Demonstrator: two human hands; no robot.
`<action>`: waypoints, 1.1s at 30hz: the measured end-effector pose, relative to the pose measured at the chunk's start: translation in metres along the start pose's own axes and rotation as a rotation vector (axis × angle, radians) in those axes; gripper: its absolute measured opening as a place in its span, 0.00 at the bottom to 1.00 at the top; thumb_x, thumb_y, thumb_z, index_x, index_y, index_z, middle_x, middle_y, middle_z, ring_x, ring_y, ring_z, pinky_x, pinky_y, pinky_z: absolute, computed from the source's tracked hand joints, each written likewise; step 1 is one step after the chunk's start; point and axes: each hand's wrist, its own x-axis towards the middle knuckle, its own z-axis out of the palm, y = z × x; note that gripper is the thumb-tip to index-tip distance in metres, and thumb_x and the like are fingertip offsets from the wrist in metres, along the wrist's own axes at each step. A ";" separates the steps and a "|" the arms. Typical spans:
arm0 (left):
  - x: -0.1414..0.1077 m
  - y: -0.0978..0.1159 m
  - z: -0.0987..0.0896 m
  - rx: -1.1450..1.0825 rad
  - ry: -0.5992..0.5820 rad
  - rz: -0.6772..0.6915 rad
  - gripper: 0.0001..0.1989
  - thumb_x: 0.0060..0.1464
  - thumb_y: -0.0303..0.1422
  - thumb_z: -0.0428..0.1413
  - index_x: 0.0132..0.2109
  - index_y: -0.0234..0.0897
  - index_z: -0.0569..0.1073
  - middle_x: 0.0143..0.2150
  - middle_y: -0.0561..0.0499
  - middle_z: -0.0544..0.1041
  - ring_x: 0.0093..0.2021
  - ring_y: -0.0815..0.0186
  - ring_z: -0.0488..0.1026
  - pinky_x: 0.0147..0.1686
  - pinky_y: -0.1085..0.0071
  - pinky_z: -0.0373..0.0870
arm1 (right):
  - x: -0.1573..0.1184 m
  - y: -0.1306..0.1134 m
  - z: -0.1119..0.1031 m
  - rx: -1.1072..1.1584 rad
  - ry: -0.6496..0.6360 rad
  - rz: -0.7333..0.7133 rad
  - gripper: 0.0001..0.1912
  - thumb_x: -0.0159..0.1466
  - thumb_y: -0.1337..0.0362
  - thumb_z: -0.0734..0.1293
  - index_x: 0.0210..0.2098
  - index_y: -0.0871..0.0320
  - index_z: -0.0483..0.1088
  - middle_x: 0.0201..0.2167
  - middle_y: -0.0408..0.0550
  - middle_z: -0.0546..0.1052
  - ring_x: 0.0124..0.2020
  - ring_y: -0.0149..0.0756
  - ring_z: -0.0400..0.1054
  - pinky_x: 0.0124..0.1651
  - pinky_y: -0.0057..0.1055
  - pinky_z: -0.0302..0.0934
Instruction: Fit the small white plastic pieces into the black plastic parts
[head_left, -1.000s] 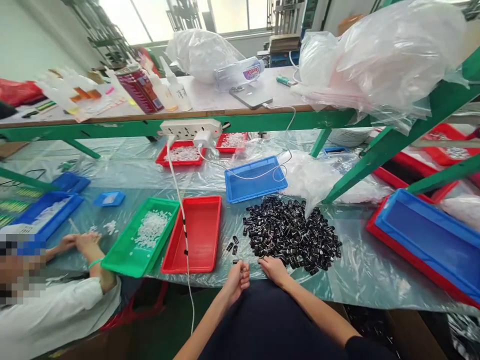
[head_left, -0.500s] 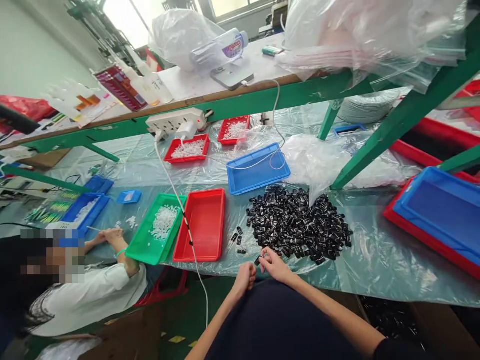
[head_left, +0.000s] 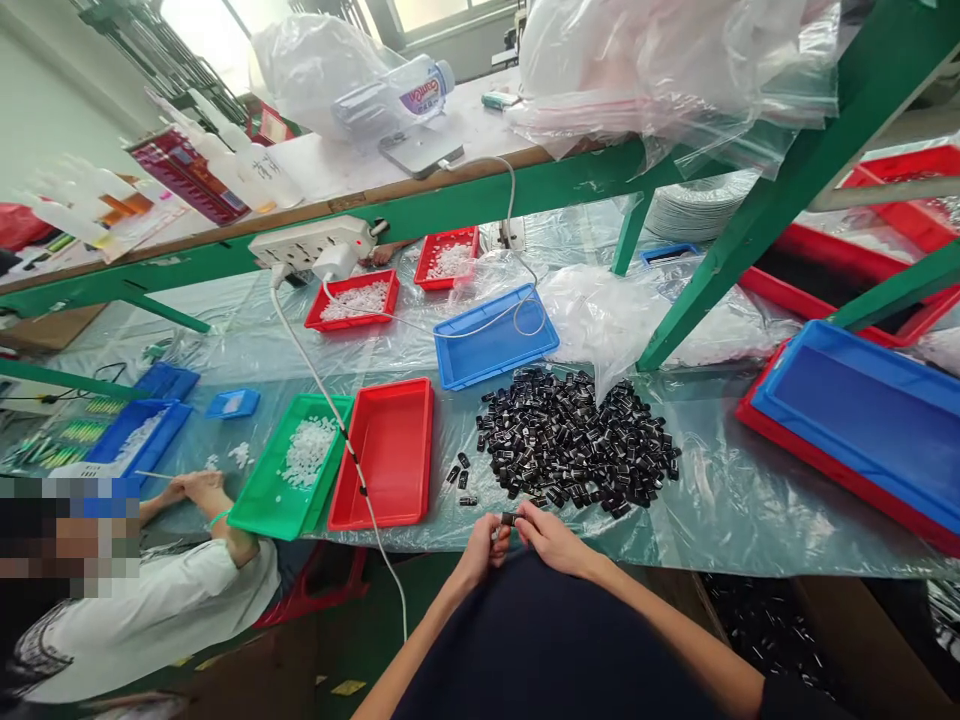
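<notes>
Just above my lap, at the table's front edge, my right hand (head_left: 553,540) pinches a small black rectangular piece (head_left: 510,519) with a shiny end. My left hand (head_left: 481,548) is closed right beside it, its fingertips meeting the piece's left end. Something small and pale shows between the left fingers, too small to make out. Beyond my hands lies a large heap of similar black pieces (head_left: 577,440). Several loose ones, among them a black piece (head_left: 468,501), rest left of the heap.
A red tray (head_left: 390,450) and a green tray (head_left: 259,495) with white bits stand left. Behind the heap is a blue tray (head_left: 499,335); stacked trays (head_left: 862,400) sit right. A white cable (head_left: 307,370) hangs across the red tray. A co-worker (head_left: 157,600) sits at left.
My hands have come together, with the black piece now between them; before, my left fist was apart from it. The view has swung slightly right.
</notes>
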 end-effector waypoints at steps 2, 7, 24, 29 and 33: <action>-0.006 -0.001 -0.002 0.031 0.039 0.025 0.17 0.53 0.45 0.46 0.23 0.41 0.57 0.16 0.61 0.51 0.17 0.73 0.41 0.19 0.72 0.38 | -0.002 -0.003 -0.002 -0.114 -0.048 -0.024 0.11 0.69 0.58 0.56 0.33 0.55 0.62 0.24 0.39 0.70 0.27 0.32 0.62 0.34 0.28 0.53; -0.023 -0.006 -0.004 0.160 0.127 0.152 0.18 0.53 0.36 0.52 0.19 0.39 0.58 0.18 0.58 0.54 0.22 0.71 0.45 0.24 0.71 0.41 | -0.003 -0.009 -0.009 -0.381 -0.132 -0.103 0.08 0.67 0.62 0.59 0.35 0.54 0.67 0.27 0.42 0.73 0.29 0.34 0.65 0.32 0.28 0.49; -0.042 -0.015 0.002 0.567 0.176 0.239 0.14 0.53 0.35 0.42 0.21 0.42 0.52 0.20 0.57 0.51 0.23 0.68 0.47 0.27 0.69 0.43 | 0.007 -0.010 -0.009 -0.642 -0.298 -0.269 0.09 0.67 0.64 0.59 0.38 0.55 0.72 0.32 0.46 0.77 0.36 0.38 0.70 0.36 0.29 0.53; -0.040 -0.018 -0.005 0.603 0.215 0.180 0.14 0.49 0.39 0.42 0.19 0.42 0.51 0.19 0.58 0.49 0.23 0.70 0.46 0.26 0.69 0.43 | 0.011 -0.015 -0.006 -0.622 -0.330 -0.271 0.08 0.67 0.64 0.61 0.38 0.54 0.72 0.30 0.44 0.77 0.33 0.35 0.68 0.33 0.28 0.50; -0.038 -0.021 -0.003 0.612 0.409 0.231 0.14 0.48 0.39 0.42 0.19 0.42 0.51 0.19 0.57 0.51 0.24 0.68 0.49 0.27 0.69 0.44 | 0.016 -0.014 -0.001 -0.556 -0.288 -0.263 0.07 0.67 0.64 0.61 0.37 0.54 0.72 0.28 0.43 0.76 0.30 0.33 0.67 0.32 0.27 0.48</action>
